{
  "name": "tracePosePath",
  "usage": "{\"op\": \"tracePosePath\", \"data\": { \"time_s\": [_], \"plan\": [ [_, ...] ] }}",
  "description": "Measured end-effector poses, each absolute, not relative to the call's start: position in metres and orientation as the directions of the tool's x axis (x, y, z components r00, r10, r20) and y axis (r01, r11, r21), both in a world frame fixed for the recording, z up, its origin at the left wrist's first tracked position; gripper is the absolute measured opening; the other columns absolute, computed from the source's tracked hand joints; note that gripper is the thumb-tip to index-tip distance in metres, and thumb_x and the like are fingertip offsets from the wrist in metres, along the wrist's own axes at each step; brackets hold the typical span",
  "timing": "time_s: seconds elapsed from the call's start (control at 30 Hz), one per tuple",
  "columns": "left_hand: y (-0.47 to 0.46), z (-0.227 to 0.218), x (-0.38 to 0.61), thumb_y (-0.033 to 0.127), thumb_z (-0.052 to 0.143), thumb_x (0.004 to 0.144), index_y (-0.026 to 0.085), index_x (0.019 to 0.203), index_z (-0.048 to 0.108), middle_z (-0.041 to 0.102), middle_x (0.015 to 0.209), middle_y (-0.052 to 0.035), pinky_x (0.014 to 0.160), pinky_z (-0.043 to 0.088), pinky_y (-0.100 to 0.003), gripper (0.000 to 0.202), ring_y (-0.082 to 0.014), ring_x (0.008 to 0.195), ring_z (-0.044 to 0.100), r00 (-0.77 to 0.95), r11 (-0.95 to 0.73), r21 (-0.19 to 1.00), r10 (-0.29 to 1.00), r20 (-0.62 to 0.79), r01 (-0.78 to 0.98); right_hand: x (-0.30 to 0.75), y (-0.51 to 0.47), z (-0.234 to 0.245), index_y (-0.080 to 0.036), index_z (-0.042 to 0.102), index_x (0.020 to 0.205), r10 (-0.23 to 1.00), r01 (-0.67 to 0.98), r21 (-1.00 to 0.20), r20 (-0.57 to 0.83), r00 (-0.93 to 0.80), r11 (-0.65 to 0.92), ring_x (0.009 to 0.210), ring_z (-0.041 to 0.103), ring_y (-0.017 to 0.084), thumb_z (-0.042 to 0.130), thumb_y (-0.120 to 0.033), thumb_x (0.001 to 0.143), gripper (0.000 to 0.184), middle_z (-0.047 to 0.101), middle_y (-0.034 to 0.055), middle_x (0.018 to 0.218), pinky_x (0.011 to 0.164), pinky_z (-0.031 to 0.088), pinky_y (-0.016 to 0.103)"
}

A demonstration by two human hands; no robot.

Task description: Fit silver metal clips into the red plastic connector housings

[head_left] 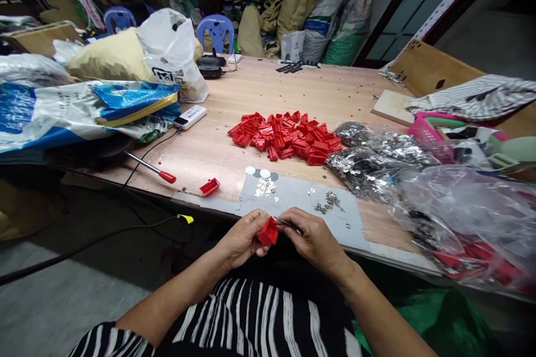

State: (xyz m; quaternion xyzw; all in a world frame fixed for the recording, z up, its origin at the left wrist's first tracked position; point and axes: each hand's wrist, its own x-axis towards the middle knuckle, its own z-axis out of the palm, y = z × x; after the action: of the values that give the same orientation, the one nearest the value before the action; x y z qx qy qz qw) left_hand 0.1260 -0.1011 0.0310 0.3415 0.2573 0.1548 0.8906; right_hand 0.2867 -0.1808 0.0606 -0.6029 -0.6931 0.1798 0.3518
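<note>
My left hand (pixel 247 239) is closed on a small red plastic housing (pixel 268 232), held in front of the table edge. Thin dark tweezers (pixel 287 223) are pinched in my right hand (pixel 312 234), their tip at the housing's upper side. Whether the tip grips a small part is too fine to make out. Just beyond my hands, a grey mat (pixel 288 195) carries a pile of small flat silvery pieces (pixel 266 186) and a darker pile of small metal parts (pixel 330 202). A single red housing (pixel 210 187) lies left of the mat.
A heap of red housings (pixel 288 136) covers the table's middle. Clear bags of metal parts (pixel 364 164) crowd the right side. A red-tipped lever (pixel 166 177) sticks out at left, near a white device (pixel 190 117) and large sacks (pixel 113 56). A pink basket (pixel 427 131) stands at right.
</note>
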Motion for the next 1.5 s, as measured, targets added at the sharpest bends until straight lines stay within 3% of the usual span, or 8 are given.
{"op": "tracePosePath", "data": {
  "time_s": [0.47,0.87,1.13,1.5],
  "plan": [
    [-0.102,0.027,0.127,0.052,0.066,0.077,0.016,0.082,0.047,0.050,0.061,0.0043,0.035,0.027,-0.013,0.041,-0.0056,0.040,0.050,0.820,0.781,0.620,0.401,-0.409,-0.072,0.285,-0.184,0.067,-0.021,0.061,0.089,0.945,0.730,-0.640,0.327,-0.024,0.240,0.075,0.062,0.016,0.052,-0.012,0.089,0.013,0.066,0.0040,0.082,0.067,0.049,0.027],
    [-0.105,0.031,0.128,0.051,0.068,0.075,0.016,0.081,0.047,0.051,0.063,0.0040,0.034,0.026,-0.013,0.041,-0.0048,0.040,0.049,0.832,0.788,0.615,0.369,-0.413,-0.044,0.285,-0.187,0.064,-0.021,0.061,0.089,0.969,0.732,-0.649,0.239,-0.061,0.206,0.075,0.061,0.015,0.052,-0.012,0.089,0.013,0.065,0.0035,0.082,0.067,0.048,0.027],
    [-0.105,0.029,0.128,0.052,0.069,0.074,0.016,0.078,0.046,0.050,0.059,0.0045,0.034,0.026,-0.013,0.043,-0.0055,0.039,0.049,0.824,0.791,0.608,0.386,-0.415,-0.064,0.285,-0.191,0.067,-0.022,0.062,0.091,0.945,0.723,-0.651,0.328,-0.006,0.231,0.077,0.062,0.017,0.051,-0.011,0.087,0.016,0.066,0.0045,0.083,0.067,0.049,0.028],
    [-0.106,0.032,0.128,0.051,0.066,0.077,0.015,0.082,0.051,0.050,0.060,0.0042,0.033,0.028,-0.013,0.040,-0.0048,0.039,0.047,0.837,0.759,0.648,0.393,-0.381,-0.061,0.288,-0.189,0.073,-0.020,0.061,0.081,0.992,0.644,-0.759,0.122,-0.007,0.098,0.070,0.060,0.015,0.053,-0.019,0.090,0.012,0.063,0.0026,0.077,0.064,0.046,0.025]
  ]
}}
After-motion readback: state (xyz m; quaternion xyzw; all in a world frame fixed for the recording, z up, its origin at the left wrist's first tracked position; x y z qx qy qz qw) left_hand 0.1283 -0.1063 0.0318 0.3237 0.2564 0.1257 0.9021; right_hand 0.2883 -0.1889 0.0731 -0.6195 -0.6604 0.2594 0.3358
